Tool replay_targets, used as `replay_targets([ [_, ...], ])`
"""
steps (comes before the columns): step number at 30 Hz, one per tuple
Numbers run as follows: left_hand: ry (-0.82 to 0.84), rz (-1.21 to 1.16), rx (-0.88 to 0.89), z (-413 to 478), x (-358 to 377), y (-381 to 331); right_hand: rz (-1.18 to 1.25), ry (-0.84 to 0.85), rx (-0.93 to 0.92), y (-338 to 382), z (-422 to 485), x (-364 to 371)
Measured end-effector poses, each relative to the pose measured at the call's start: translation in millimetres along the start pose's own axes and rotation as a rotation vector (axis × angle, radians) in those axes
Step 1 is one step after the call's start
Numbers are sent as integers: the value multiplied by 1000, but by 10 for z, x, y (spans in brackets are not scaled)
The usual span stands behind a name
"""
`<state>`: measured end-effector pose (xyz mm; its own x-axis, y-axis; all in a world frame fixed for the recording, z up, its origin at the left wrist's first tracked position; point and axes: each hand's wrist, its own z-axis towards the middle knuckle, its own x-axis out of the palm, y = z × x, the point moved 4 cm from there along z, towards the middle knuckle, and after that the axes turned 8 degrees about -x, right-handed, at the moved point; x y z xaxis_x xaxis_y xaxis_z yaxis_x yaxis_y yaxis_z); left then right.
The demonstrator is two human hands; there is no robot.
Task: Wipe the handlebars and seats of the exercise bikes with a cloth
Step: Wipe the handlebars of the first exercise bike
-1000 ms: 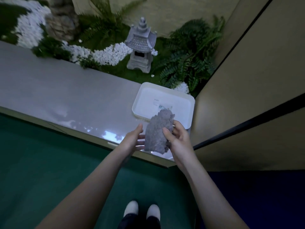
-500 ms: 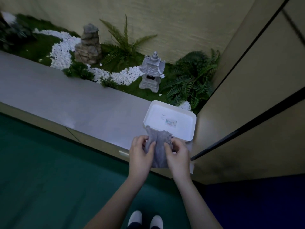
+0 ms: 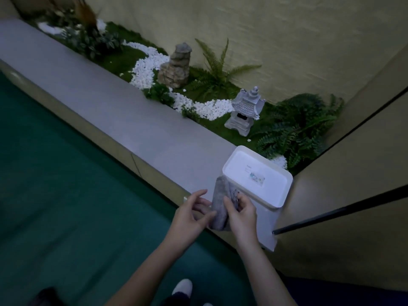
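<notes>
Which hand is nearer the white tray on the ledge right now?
Right. The right hand, gripping the grey cloth, is just short of the near rim of the white tray; the left hand lies beyond the cloth, farther left.

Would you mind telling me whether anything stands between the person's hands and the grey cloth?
Nothing visible does. The right hand grips the grey cloth beside the white tray, and the left hand is right against its edge. No exercise bike is in view.
</notes>
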<state>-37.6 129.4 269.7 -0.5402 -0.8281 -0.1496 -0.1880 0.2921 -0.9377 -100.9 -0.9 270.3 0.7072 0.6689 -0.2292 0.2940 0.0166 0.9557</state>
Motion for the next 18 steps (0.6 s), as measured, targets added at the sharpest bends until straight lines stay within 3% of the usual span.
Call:
replay_targets([
  [9, -333, 486, -49, -690, -577, 354, -153, 337, -189, 119, -222, 61],
  [18, -657, 549, -238, -1868, -544, 709, -260, 692, -437, 165, -749, 121],
])
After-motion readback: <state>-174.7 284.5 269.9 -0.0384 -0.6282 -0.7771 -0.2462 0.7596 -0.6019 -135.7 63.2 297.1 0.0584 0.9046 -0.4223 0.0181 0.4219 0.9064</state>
